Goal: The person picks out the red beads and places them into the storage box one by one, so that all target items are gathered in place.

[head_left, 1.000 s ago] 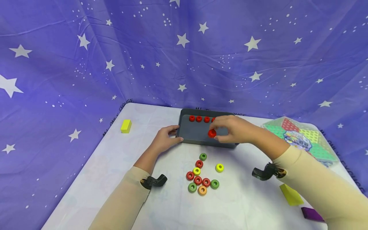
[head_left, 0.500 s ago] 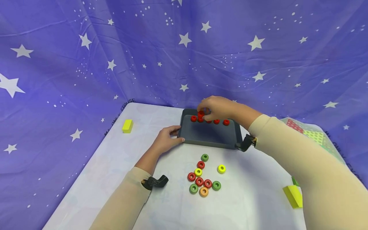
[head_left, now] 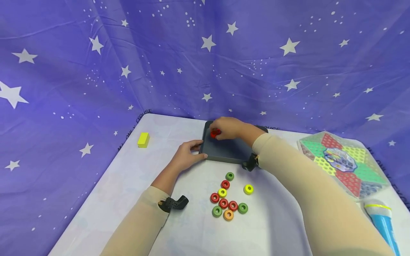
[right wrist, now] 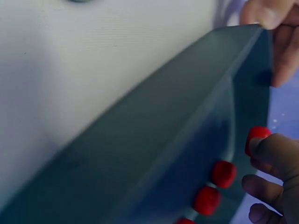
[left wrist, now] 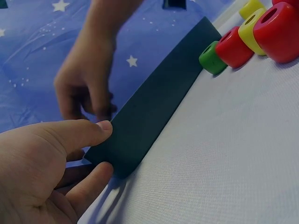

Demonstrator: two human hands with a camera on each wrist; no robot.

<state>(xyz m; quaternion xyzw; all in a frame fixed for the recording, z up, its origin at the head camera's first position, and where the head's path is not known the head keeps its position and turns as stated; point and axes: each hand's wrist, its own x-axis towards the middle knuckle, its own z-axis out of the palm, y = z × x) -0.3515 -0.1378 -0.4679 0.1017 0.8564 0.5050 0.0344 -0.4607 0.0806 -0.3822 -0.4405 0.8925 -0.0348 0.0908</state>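
Note:
Inside the dark grey tray [head_left: 221, 151], near its far left corner, my right hand [head_left: 226, 128] holds a red bead [right wrist: 257, 137] between thumb and finger. Other red beads [right wrist: 207, 200] stand in a row along the tray wall; in the head view the hand hides them. My left hand [head_left: 185, 156] grips the tray's left end, its thumb at the near corner and its fingers against the end wall. Loose beads lie on the table before the tray, among them a green bead [head_left: 229, 176], an orange bead [head_left: 229, 215] and a separate yellow bead [head_left: 248, 189].
A yellow block [head_left: 143, 139] sits at the far left of the white table [head_left: 128, 199]. To the right lie a hexagonal game board [head_left: 346, 163] under clear plastic and a blue microphone-like object [head_left: 382, 222]. A starry purple cloth [head_left: 160, 53] hangs behind.
My right hand has carried a red bead from the tray's right part, over the row, to its far left corner. My left hand has stayed at the tray's end.

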